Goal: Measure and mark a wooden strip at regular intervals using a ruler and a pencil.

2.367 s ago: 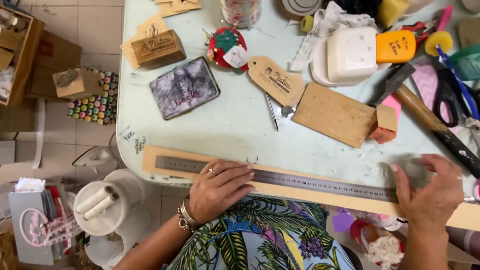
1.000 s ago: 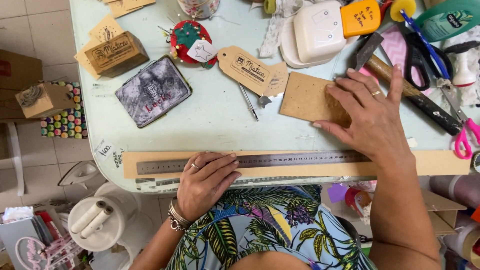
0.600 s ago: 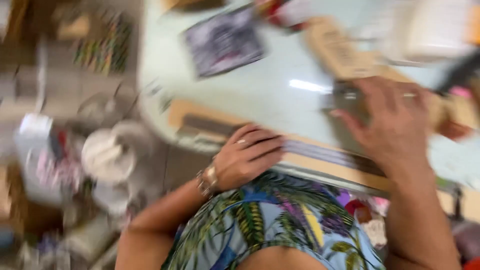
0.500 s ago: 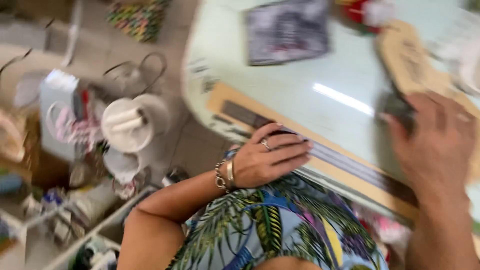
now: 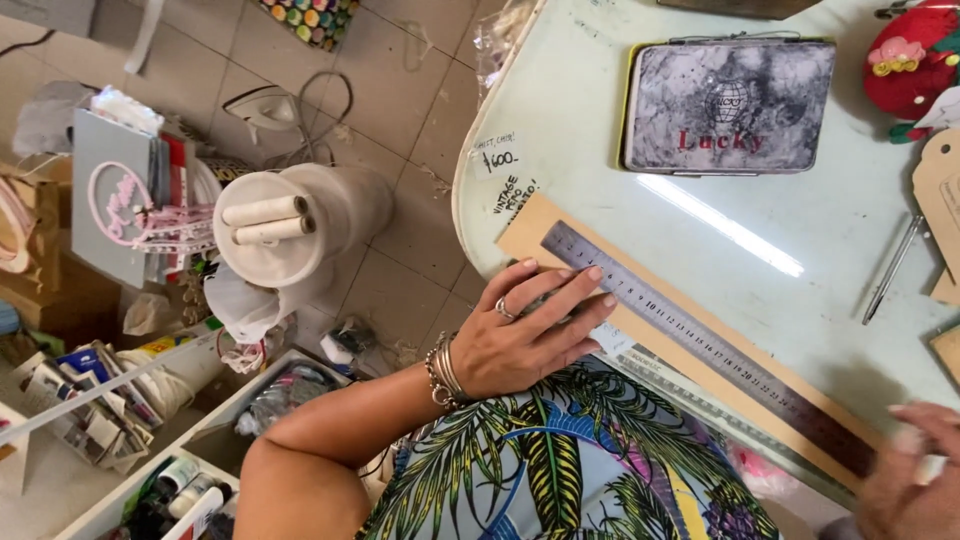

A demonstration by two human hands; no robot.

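Two hands on the work, both at the near edge of the pale green table (image 5: 600, 90). Left hand (image 5: 525, 335) lies flat, palm down, fingers (image 5: 575, 280) stretched out and spread, pressing on the left end of the metal ruler (image 5: 700, 345); nothing gripped. Ring on one finger, bracelets (image 5: 440, 370) at the wrist. Ruler runs diagonally from upper left to lower right, lying on a long tan cardboard strip (image 5: 530, 225) that follows the same line along the table edge. Strip sticks out past the ruler's left end.

Right hand (image 5: 915, 475) sits at the lower right corner, blurred and cut off by the frame; it's at the far end of the ruler and strip, fingers seem to rest on them, but can't tell if it's flat or gripping.

Further up the table: grey marbled tin (image 5: 728, 105) with yellow rim, well apart from the ruler. Red pincushion (image 5: 910, 60) at the top right corner. Thin metal pen (image 5: 890, 270) lies right of centre, near a tan tag (image 5: 940, 200) at the right edge.

Floor left of the table: white bucket (image 5: 290, 225) with two paper rolls (image 5: 265, 220) inside, an iron (image 5: 265, 105) with cord behind it, a grey board with pink lettering (image 5: 115, 200), white bins (image 5: 190, 480) with bottles at the bottom left. Tropical leaf-print clothing (image 5: 570, 460) fills the bottom centre.
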